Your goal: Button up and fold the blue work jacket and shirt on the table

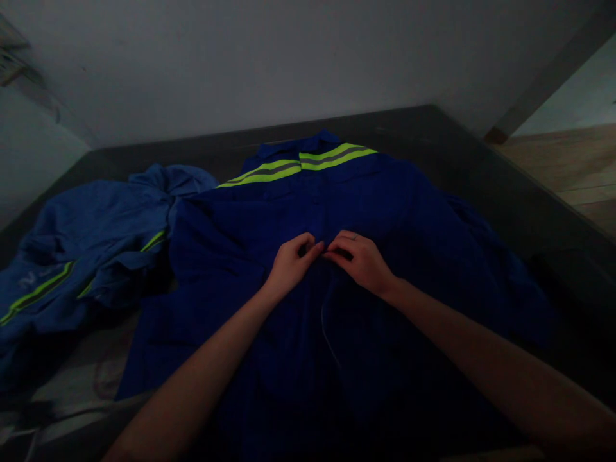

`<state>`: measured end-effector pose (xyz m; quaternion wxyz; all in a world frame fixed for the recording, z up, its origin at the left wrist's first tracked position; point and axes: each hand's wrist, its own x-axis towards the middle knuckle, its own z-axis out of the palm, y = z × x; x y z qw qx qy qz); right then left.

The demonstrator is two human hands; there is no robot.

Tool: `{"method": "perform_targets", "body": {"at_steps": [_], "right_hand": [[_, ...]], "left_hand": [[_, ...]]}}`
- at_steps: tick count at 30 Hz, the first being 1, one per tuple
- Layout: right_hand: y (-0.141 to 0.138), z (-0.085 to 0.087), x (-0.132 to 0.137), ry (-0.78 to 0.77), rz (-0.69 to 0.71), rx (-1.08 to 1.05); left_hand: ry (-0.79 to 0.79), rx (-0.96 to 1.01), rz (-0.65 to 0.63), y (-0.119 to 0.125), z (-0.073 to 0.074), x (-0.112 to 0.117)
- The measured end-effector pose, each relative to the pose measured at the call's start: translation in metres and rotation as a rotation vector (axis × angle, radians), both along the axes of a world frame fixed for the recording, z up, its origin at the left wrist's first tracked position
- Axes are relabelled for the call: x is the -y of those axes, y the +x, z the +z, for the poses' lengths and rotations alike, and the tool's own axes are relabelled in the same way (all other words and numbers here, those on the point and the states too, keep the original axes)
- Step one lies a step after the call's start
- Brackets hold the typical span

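Observation:
A dark blue work jacket (pixel 366 199) lies spread out with its collar toward the wall and a yellow-green and grey reflective band across the chest. At the middle of its front, my left hand (pixel 293 260) pinches the cloth between thumb and fingers. Right beside it, my right hand (pixel 360 260), with a ring on one finger, pinches the same front edge, its fingertips almost touching the left thumb. Whether a button lies between the fingertips is too dark to make out. Below the hands, a thin pale line runs down along the jacket's front edge.
A crumpled lighter blue garment (pixel 106 212) with yellow-green strips lies to the left, against the jacket. Both rest on a dark table (pixel 414 122) standing against a pale wall (pixel 269 64). Pale sheet-like material (pixel 81 378) shows at the lower left. Wooden flooring (pixel 572 160) is visible at right.

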<state>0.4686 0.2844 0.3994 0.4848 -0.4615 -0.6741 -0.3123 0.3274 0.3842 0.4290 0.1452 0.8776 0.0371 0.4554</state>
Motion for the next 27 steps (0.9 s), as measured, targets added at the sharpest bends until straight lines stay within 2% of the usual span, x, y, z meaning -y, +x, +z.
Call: {"method": "perform_targets", "body": {"at_steps": [5, 11, 19, 27], "right_hand": [[0.002, 0.002, 0.000, -0.027, -0.011, -0.012], [0.003, 0.003, -0.001, 0.000, -0.034, -0.060], [0.002, 0.001, 0.005, 0.086, -0.065, 0.078], [0.006, 0.000, -0.001, -0.024, -0.084, 0.014]], "left_hand": [[0.010, 0.025, -0.005, 0.000, -0.001, -0.004], [-0.022, 0.042, -0.095, 0.002, -0.003, -0.007], [0.082, -0.029, -0.058, 0.001, -0.006, -0.011], [0.108, -0.044, -0.011, 0.002, -0.007, -0.012]]}}
